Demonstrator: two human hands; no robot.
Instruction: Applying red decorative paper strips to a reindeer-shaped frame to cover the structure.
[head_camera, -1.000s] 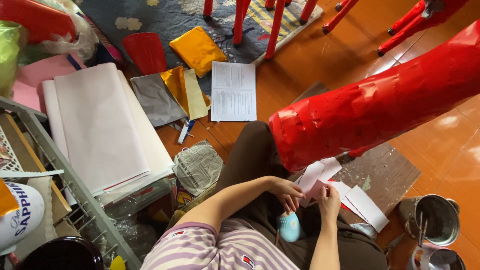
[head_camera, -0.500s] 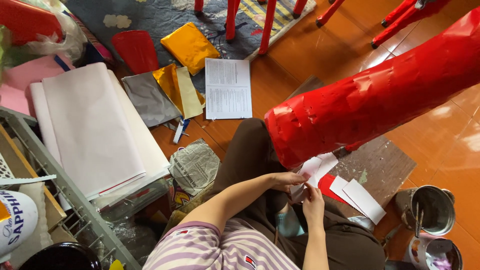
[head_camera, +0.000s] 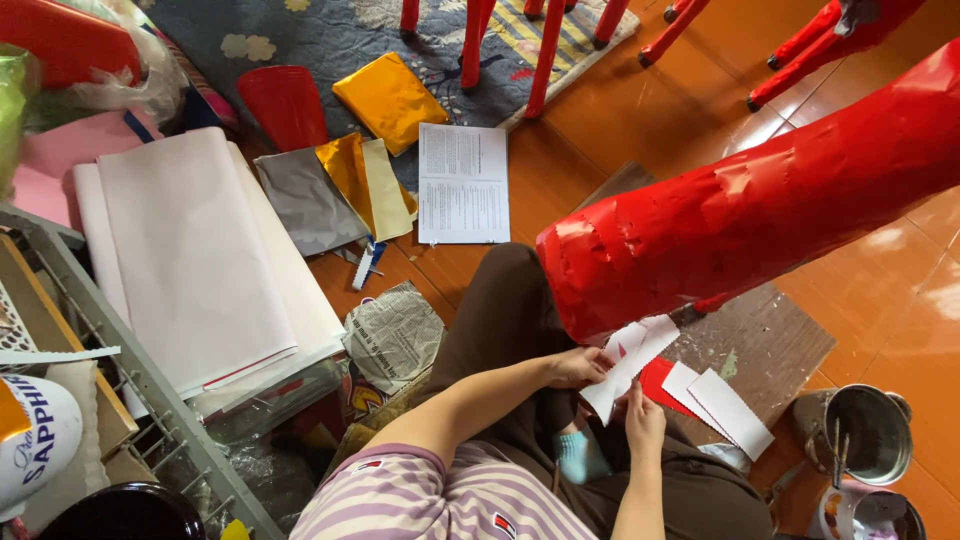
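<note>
Red glossy paper covers the big tube-shaped form (head_camera: 760, 210) that slants across the orange tiled floor (head_camera: 620, 130) from the far right corner down to the person's knees. Next in size, a stack of white paper sheets (head_camera: 190, 260) lies toward the left edge of the floor, beside a grey wire rack (head_camera: 130, 390). Gold and silver foil sheets (head_camera: 340, 185) and a printed page (head_camera: 462, 183) lie between that stack and the form. A worn board (head_camera: 770, 345) sits under the form's near end, with a metal pail (head_camera: 865, 430) just beyond it. White paper strips (head_camera: 630, 365) with scalloped edges are pinched in both hands: the left hand (head_camera: 580, 366) grips them at the side, the right hand (head_camera: 645, 425) from beneath, just below the form's end.
</note>
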